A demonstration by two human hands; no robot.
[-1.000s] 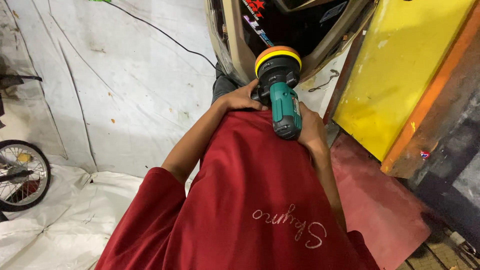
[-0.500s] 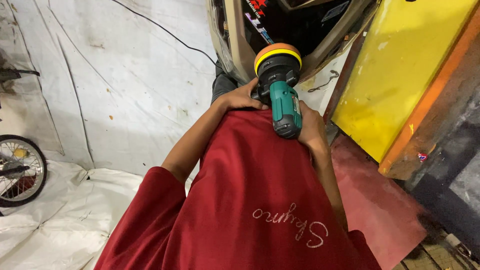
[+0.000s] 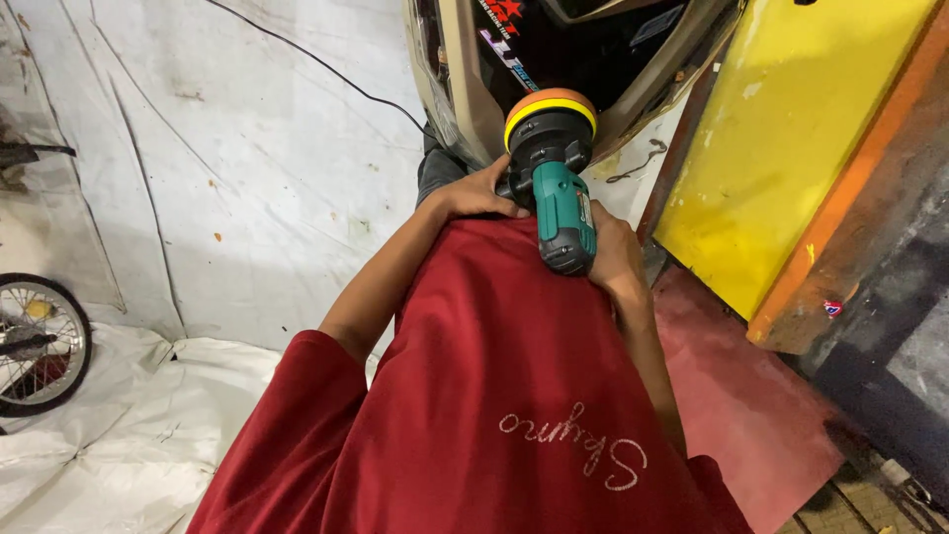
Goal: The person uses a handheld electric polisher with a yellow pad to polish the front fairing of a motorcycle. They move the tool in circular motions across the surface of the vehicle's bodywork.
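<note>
- Both hands grip the green polisher (image 3: 563,213): left hand (image 3: 474,198) near its head, right hand (image 3: 615,259) on the body.
- Orange-yellow pad (image 3: 550,105) beyond the hands meets the beige vehicle panel (image 3: 465,89).
- Fingertips hidden.

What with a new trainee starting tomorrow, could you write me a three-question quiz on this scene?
1. True or false: the left hand and the right hand both hold the green polisher.
2. What stands to the right of the polisher? A: a yellow board. B: a spoked wheel. C: a bucket.
3. Fill in: the black cable runs across a ___ sheet.

Key: 1 true; 2 A; 3 white.
</note>
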